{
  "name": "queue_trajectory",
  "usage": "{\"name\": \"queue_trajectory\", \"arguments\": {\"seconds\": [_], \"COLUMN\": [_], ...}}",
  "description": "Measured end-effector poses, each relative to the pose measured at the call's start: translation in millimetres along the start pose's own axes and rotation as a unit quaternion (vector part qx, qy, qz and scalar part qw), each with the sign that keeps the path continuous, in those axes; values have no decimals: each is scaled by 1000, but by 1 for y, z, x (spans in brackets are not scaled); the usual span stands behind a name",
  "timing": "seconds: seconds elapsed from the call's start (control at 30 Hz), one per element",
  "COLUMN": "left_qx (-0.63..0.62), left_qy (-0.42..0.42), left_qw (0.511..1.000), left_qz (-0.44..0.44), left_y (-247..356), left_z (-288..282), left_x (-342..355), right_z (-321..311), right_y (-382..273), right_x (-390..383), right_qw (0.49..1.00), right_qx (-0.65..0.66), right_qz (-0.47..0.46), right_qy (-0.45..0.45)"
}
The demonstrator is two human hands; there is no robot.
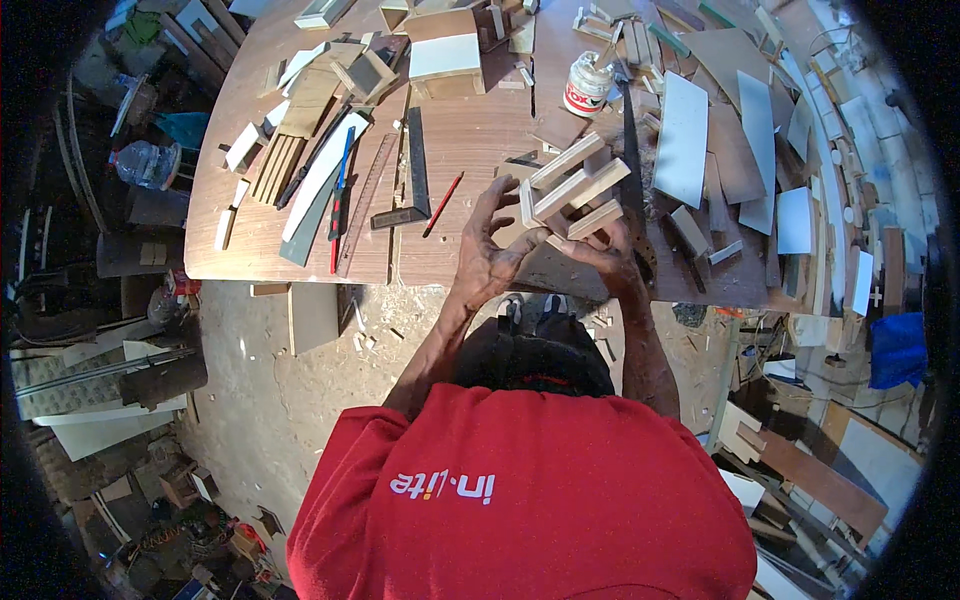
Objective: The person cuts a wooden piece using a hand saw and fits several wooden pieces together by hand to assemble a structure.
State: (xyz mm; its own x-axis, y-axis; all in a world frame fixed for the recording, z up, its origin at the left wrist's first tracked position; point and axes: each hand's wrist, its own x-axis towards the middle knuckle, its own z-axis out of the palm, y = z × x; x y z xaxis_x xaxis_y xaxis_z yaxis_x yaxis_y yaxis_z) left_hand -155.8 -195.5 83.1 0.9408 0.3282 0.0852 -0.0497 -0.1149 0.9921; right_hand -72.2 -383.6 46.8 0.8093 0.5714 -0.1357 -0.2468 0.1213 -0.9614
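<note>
In both hands, just above the table's near edge, I hold a small wooden frame (pixel 568 198) made of several light strips joined together. My left hand (pixel 493 250) grips its left end, with the thumb pressed on the near side and the fingers curled around the far side. At the lower right, my right hand (pixel 612 258) is closed around the frame, and the strips partly hide its fingers. A red pencil (pixel 443 205) and a dark try square (pixel 415 170) lie on the table left of my left hand. Behind the frame stands an open white jar (pixel 587 85) with a red label.
The brown table (pixel 460 130) carries a clear ruler (pixel 368 190), a blue-and-red slim tool (pixel 340 200) and a small white-topped wooden box (pixel 445 65). White panels (pixel 682 140) and wood offcuts crowd its right side. Wood scraps and shavings litter the floor (pixel 260 380).
</note>
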Motion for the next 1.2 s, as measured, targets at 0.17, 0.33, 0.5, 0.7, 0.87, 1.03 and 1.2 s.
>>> {"name": "queue_trajectory", "arguments": {"seconds": [0.17, 0.33, 0.5, 0.7, 0.87, 1.03, 1.2], "left_qx": [-65, -68, -62, -83, -6, 35, 9], "left_qy": [-30, -31, -17, -48, 39, 46, 52], "left_qw": [997, 996, 996, 994, 990, 989, 992], "left_qz": [16, 43, 58, 44, 132, 136, 110], "left_y": [7, 20, 20, 27, 24, 22, 9], "left_z": [-2, 0, -1, -5, -9, -5, -4], "left_x": [-3, -6, -9, -10, -8, -5, -8], "right_z": [8, -2, 3, -7, 15, 55, 59], "right_y": [-32, -13, -19, -14, -35, -68, -63], "right_x": [-5, -5, -7, -1, -19, -20, -14], "right_qw": [999, 999, 997, 989, 961, 960, 912], "right_qx": [-11, -5, -21, -89, -191, -140, -276], "right_qz": [26, 11, 13, -14, -154, -205, -234], "right_qy": [-40, -52, -72, -115, 126, 131, 192]}}
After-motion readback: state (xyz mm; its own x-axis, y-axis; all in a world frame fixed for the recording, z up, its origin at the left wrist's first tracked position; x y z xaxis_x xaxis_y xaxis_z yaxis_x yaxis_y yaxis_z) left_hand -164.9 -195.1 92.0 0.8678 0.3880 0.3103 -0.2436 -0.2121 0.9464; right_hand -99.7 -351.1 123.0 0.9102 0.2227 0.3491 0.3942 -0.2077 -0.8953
